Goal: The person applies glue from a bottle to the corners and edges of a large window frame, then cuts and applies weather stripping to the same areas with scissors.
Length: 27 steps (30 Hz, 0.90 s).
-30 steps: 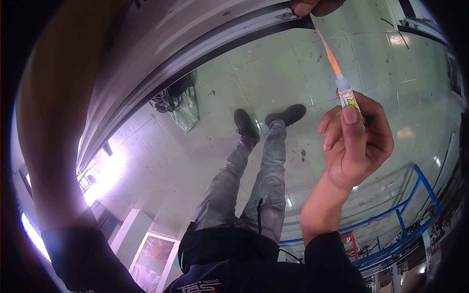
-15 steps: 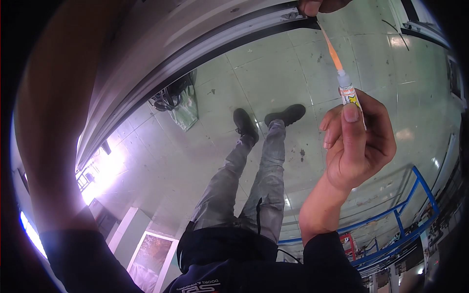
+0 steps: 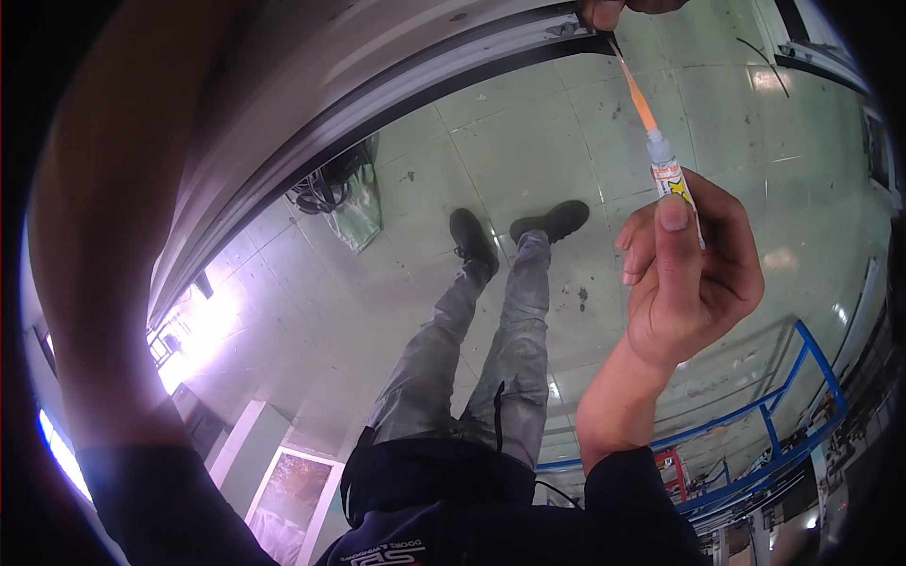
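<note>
My right hand (image 3: 694, 255) is closed around a small white glue tube (image 3: 672, 181) with yellow and red print, thumb along its side. The tube points up, and its long orange nozzle (image 3: 639, 99) narrows to a tip at the corner of a white profile frame (image 3: 444, 71). A black rubber seal (image 3: 557, 49) edges that frame. At the top border, my left hand (image 3: 609, 11) shows only a few fingers, pressed together on the seal's end at the corner. The rest of this hand is cut off; its forearm rises along the left side.
Black cables and a clear plastic bag (image 3: 357, 208) lie on the tiled floor (image 3: 500, 141) beneath the frame. A blue metal rail (image 3: 774, 415) stands at lower right. Another profile (image 3: 821, 66) is at upper right. My shoes (image 3: 557, 222) stand below the frame.
My right hand and the glue tube have shifted slightly left and up, with the nozzle tip closer to the corner. The left fingers have moved very slightly.
</note>
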Tool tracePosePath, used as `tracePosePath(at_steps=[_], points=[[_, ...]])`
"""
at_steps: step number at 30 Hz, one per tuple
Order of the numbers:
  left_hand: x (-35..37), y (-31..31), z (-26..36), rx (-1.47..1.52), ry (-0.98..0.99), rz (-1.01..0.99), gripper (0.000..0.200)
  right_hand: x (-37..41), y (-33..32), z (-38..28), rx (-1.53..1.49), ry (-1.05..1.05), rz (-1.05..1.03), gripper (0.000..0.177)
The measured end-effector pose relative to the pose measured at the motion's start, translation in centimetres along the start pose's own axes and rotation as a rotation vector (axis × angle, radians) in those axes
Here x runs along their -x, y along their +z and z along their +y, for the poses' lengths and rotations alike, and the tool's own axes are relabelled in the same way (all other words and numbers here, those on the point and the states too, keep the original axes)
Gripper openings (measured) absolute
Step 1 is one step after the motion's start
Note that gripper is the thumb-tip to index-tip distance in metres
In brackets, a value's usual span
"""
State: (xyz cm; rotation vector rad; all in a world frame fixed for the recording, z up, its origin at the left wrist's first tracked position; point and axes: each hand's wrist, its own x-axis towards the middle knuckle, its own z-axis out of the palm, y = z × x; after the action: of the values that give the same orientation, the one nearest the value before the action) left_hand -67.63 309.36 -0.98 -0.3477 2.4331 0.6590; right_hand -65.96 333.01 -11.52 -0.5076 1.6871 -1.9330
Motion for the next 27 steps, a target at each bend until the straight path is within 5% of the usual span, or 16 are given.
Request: tracePosePath(at_steps=[27], points=[[0.08, 0.00, 0.00, 0.014, 0.003, -0.007, 0.022, 0.30, 0.24, 0.32, 0.046, -0.077, 0.004, 0.020]])
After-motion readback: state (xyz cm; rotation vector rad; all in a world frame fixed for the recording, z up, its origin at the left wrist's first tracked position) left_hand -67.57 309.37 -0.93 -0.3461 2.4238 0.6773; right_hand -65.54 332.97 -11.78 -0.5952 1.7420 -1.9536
